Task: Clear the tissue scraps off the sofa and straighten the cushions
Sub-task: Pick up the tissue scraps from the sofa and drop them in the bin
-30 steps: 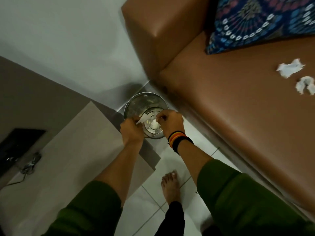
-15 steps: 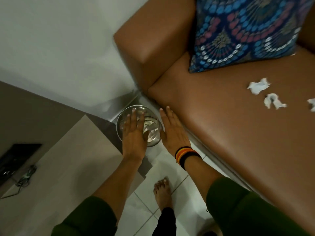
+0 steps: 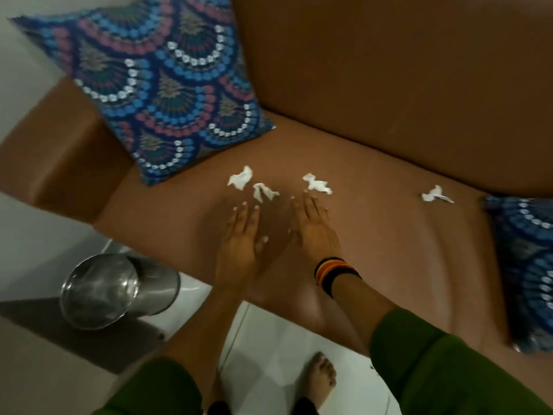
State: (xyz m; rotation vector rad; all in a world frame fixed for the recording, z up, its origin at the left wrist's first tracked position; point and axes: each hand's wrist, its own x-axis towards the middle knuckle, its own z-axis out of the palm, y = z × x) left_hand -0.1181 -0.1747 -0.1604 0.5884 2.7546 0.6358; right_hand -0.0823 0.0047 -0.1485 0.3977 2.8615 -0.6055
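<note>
Several white tissue scraps lie on the brown sofa seat (image 3: 389, 250): one (image 3: 240, 178) near the left cushion, one (image 3: 263, 191) beside it, one (image 3: 317, 184) in the middle and one (image 3: 435, 195) further right. My left hand (image 3: 242, 235) reaches over the seat with fingers spread, its fingertips just short of the second scrap. My right hand (image 3: 314, 226) is open too, fingertips almost at the middle scrap. A blue patterned cushion (image 3: 161, 88) leans tilted in the sofa's left corner. Another blue cushion (image 3: 529, 265) lies at the right edge.
A shiny metal bin (image 3: 101, 290) stands on the floor left of the sofa, by the armrest (image 3: 54, 163). A grey mat (image 3: 74, 333) lies under it. My bare foot (image 3: 318, 375) rests on white tiles in front of the sofa.
Both hands dropped a tissue scrap into the bin, opened, then moved right and forward onto the sofa seat toward the scraps. The view swung from the bin to the sofa.
</note>
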